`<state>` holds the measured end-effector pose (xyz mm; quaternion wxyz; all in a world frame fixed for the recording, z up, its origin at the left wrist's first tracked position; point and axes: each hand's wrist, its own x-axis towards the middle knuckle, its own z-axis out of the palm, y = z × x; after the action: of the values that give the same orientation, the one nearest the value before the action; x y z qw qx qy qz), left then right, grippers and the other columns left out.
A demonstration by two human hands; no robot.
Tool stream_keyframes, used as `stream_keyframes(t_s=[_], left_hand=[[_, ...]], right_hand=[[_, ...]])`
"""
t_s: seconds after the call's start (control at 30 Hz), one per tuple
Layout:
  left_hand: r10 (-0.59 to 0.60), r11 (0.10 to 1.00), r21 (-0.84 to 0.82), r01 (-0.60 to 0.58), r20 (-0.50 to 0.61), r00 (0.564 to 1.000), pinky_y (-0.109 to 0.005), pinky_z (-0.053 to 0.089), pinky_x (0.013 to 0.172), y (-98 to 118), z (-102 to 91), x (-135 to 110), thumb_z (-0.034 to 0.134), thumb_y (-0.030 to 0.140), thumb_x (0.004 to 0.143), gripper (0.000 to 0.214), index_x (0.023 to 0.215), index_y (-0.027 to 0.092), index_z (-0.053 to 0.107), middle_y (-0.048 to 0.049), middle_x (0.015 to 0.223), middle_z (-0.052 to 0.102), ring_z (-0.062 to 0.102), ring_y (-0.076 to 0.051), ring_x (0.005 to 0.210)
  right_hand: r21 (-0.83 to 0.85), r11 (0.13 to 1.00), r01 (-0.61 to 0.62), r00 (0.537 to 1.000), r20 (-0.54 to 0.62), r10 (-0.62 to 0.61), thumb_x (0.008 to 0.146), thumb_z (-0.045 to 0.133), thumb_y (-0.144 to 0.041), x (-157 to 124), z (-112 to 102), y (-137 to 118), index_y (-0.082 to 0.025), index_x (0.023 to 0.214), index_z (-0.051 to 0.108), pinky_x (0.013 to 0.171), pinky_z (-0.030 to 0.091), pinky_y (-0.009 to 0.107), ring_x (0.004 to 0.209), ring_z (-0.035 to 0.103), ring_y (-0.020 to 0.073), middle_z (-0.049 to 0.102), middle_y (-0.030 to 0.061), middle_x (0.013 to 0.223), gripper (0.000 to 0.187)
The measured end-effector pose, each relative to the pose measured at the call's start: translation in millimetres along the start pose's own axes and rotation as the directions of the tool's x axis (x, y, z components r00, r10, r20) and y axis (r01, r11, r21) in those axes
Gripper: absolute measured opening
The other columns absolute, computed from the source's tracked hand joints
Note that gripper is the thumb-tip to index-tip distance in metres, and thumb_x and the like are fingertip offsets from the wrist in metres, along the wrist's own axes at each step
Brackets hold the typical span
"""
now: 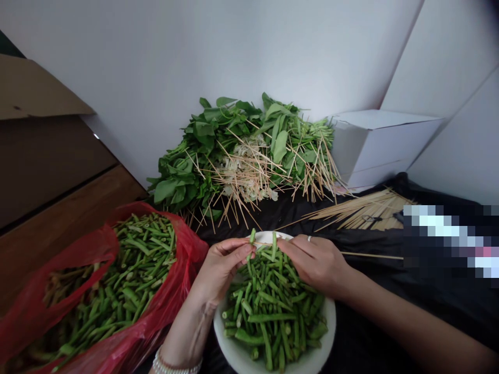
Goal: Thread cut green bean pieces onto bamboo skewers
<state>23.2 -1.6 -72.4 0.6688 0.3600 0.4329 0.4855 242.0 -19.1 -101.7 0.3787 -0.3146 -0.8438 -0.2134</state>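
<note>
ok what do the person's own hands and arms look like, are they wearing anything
Both are gloveless. The left hand has a bracelet of round, white, pearl-like beads below it on the forearm. The right hand wears a slim silver-coloured ring on one finger. No sleeve shows on either arm within the picture.

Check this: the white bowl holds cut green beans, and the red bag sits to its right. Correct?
Not quite: the red bag sits to the left of the white bowl, as the head view shows. The bowl does hold cut green beans.
</note>
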Motion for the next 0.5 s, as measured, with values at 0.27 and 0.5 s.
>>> stream_keyframes(t_s=[0.27,0.5], left_hand=[[0.023,0.945,0.318,-0.079,0.177,0.984,-0.024,0.053,0.069,-3,1.8,-6,0.085,0.027,0.065,0.023,0.086,0.018,0.080,-0.0047,0.077,0.077,0.068,-0.014,0.069],[0.417,0.176,0.881,-0.439,0.338,0.844,-0.043,0.050,0.084,3,-21.6,5,0.070,0.027,0.080,0.011,0.083,0.022,0.079,-0.0091,0.096,0.070,0.062,-0.025,0.091]], right_hand=[[-0.023,0.999,0.048,0.998,0.041,-0.047,0.092,0.047,-0.009,3,-1,-8,-0.007,0.111,0.062,0.053,0.039,0.031,0.062,0.054,0.0153,0.061,0.0043,0.075,0.025],[-0.018,0.997,-0.079,0.997,0.011,0.079,0.092,0.043,-0.007,4,-4,6,-0.007,0.103,0.066,0.062,0.043,0.028,0.066,0.055,0.0141,0.061,0.0044,0.071,0.026]])
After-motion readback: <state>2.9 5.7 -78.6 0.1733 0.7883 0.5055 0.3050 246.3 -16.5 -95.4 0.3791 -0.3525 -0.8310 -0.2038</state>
